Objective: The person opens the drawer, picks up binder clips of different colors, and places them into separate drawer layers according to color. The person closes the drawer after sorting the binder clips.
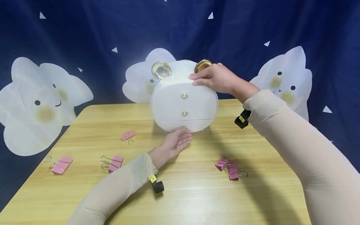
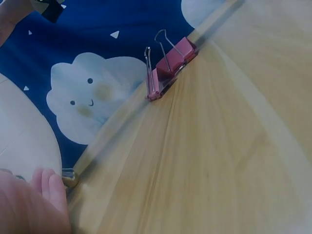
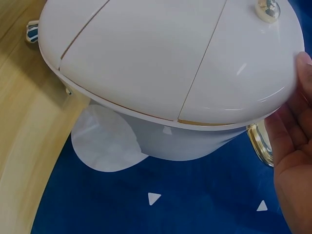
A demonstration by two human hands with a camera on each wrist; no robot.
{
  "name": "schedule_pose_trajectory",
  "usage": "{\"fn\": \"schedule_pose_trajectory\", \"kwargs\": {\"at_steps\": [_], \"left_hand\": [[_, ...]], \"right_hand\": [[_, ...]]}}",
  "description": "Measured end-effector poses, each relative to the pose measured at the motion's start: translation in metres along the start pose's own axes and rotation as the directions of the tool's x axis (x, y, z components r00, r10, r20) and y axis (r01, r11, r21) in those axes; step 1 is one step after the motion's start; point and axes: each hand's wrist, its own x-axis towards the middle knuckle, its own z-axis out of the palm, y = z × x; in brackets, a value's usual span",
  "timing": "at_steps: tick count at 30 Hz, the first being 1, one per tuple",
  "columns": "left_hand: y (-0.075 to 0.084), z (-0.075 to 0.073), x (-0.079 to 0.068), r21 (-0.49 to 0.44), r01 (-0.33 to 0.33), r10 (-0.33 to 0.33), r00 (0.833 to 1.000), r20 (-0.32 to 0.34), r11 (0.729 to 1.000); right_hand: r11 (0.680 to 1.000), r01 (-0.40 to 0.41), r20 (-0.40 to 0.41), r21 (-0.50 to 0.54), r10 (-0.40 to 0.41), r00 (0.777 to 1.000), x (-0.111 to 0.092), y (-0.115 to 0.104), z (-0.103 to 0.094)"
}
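A white rounded jewelry box (image 1: 168,103) with pearl knobs, small feet and two gold round ears stands upright near the back of the table. My right hand (image 1: 222,78) grips its top edge beside the right ear (image 1: 203,65); in the right wrist view that hand (image 3: 295,141) reaches around the top end of the box (image 3: 136,58), and some fingertips are hidden. At the bottom front, my left hand (image 1: 172,145) lies palm up with straight fingers, its thumb at the lowest knob. The left wrist view shows the same hand (image 2: 34,204) beside a gold foot (image 2: 69,178).
Pink binder clips lie about the wooden table (image 1: 185,203): one at the left edge (image 1: 62,165), one near the left forearm (image 1: 116,164), a smaller one behind (image 1: 127,135), and a pair at right (image 1: 233,171). A blue cloud-patterned curtain (image 1: 191,31) hangs behind.
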Motion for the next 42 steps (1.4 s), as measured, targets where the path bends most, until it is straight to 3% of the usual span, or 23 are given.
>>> {"fn": "schedule_pose_trajectory", "kwargs": {"at_steps": [8,14,26,30,37,42], "left_hand": [[-0.005,0.000,-0.013,0.009,-0.007,0.007,1.000,0.010,1.000],[-0.012,0.000,-0.028,0.075,-0.008,0.006,0.999,0.035,0.997],[-0.027,-0.002,-0.066,0.195,0.036,-0.055,0.994,0.093,0.980],[-0.028,-0.004,-0.073,0.209,0.046,-0.069,0.993,0.100,0.977],[-0.024,-0.010,-0.078,0.259,0.085,-0.128,0.980,0.153,0.962],[-0.016,-0.020,-0.085,0.340,0.088,-0.163,0.967,0.198,0.936]], "right_hand": [[1.000,-0.012,0.007,0.005,0.012,1.000,0.001,-0.002,0.002],[1.000,-0.021,0.006,-0.004,0.021,1.000,0.000,-0.003,-0.001],[0.999,-0.052,0.014,0.010,0.052,0.999,-0.001,-0.001,-0.001],[0.999,-0.044,0.011,0.011,0.044,0.999,-0.001,0.001,0.000],[0.996,0.059,0.014,-0.072,-0.058,0.998,-0.009,0.005,0.001],[0.973,0.185,-0.036,-0.136,-0.192,0.981,-0.016,0.008,0.002]]}}
